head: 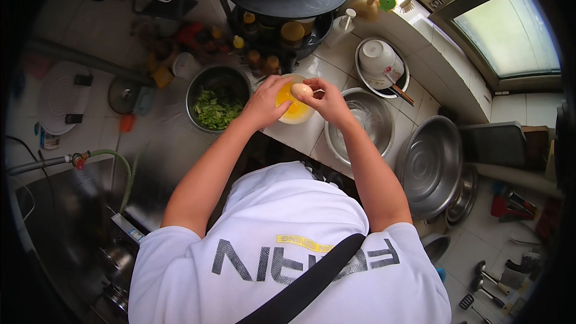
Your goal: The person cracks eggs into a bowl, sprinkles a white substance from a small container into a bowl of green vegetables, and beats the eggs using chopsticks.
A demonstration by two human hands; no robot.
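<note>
A whole-looking egg [301, 91] is pinched between the thumb and fingers of my right hand [327, 101], above a white bowl [298, 121]. Raw egg with yellow yolk [294, 109] lies in that bowl. My left hand [266, 104] rests at the bowl's left rim, thumb and fingers spread around it. To the left stands a metal basin [191, 119] with chopped green leaves [215, 109] inside. At the right is a metal basin [389, 126], partly behind my right forearm, with something clear in it.
A metal bowl [360, 60] holds stacked patterned bowls [381, 60] and chopsticks [402, 94]. Beside the window wall stands a white pump bottle [342, 27]. Seasoning bottles crowd a black tiered rack [288, 2]. Large metal basins [429, 166] lean at the right.
</note>
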